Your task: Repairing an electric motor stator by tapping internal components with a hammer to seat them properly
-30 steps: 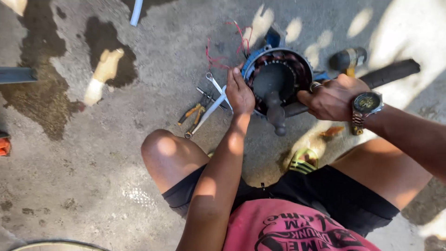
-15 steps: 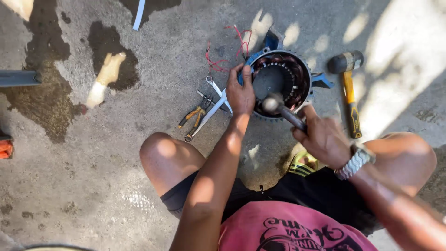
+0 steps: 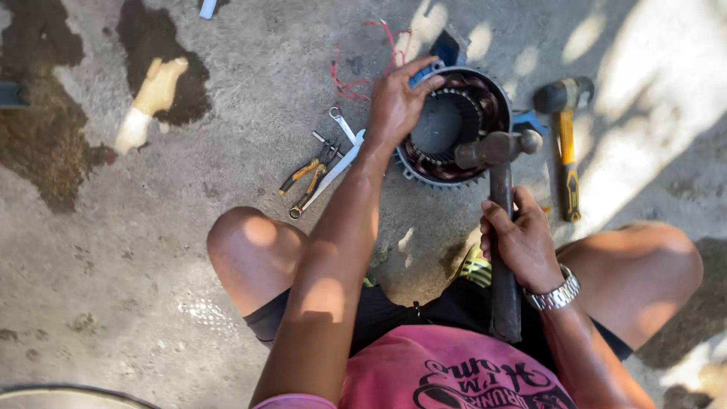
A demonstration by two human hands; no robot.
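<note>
Right hand (image 3: 522, 246) and hammer (image 3: 496, 151) — off the round motor housing (image 3: 454, 125), handle now near-upright, nearer the lap.
</note>
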